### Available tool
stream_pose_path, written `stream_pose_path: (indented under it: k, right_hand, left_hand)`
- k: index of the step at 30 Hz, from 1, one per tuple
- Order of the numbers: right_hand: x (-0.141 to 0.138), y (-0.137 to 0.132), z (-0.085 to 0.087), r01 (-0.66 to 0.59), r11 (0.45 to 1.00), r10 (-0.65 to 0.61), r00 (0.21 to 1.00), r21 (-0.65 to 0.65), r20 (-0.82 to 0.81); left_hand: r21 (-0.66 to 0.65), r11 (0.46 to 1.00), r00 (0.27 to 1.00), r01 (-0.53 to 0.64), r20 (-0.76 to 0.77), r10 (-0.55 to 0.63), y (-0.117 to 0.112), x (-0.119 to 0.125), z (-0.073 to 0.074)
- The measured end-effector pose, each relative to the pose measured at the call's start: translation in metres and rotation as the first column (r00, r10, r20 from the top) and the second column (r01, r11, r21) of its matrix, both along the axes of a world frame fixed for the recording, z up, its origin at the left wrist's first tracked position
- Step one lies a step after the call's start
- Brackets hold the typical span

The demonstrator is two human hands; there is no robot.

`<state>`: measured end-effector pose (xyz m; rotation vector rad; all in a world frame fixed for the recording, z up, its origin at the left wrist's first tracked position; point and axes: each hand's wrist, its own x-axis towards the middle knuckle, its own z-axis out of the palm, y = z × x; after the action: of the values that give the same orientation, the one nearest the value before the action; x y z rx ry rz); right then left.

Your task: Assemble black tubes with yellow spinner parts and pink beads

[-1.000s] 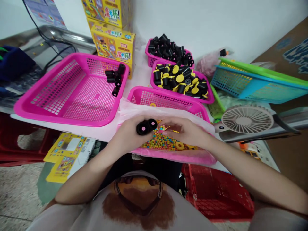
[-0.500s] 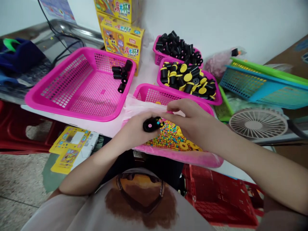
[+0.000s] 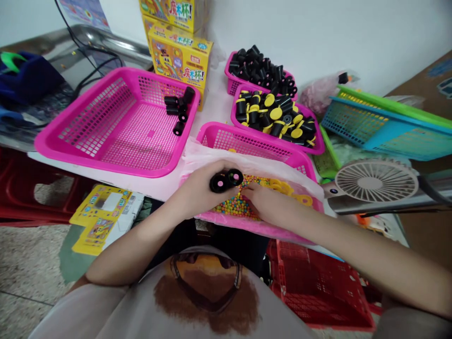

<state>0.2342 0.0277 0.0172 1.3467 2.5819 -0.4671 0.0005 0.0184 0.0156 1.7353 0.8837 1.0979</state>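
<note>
My left hand [image 3: 203, 186] is closed around two black plastic cups [image 3: 219, 183], held side by side above the near basket. A pink dot shows in the middle of each one. Down among small multicoloured beads [image 3: 229, 207] is my right hand [image 3: 263, 200], its fingers curled together and partly hidden. Whether beads are between the fingertips I cannot make out. Yellow rings [image 3: 282, 186] lie with the beads on a clear plastic liner inside a pink basket [image 3: 208, 134].
A large pink basket [image 3: 116, 165] at left holds several black cups. Behind stand a basket of yellow-capped black cups [image 3: 277, 113] and another of black cups [image 3: 261, 70]. Yellow boxes [image 3: 180, 56], a fan [image 3: 376, 181], a blue basket [image 3: 374, 122] and red crates [image 3: 318, 282] surround the table.
My right hand has moved from the mouth of a cup down and towards me into the beads. My left hand keeps both cups nearly in place; the beads seen at the right cup's mouth no longer show.
</note>
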Motion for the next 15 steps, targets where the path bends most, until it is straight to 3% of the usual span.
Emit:
stream_pose_path:
  k: [3,7,15]
  right_hand:
    - [-0.012,0.004,-0.009,-0.023,1.000,0.022,0.997,0.014,0.073]
    - [-0.020,0.009,-0.008,-0.063,0.998,0.059,0.990,0.020,0.129]
    - [-0.020,0.010,-0.009,-0.067,0.998,0.066,0.990,-0.005,-0.121]
  left_hand:
    - [-0.031,0.999,1.000,-0.022,-0.002,0.022,-0.001,0.000,0.000]
    - [-0.058,0.997,0.999,-0.043,0.007,0.044,-0.001,0.000,0.002]
    - [-0.053,0.998,0.999,-0.034,-0.010,0.033,-0.002,0.000,0.002]
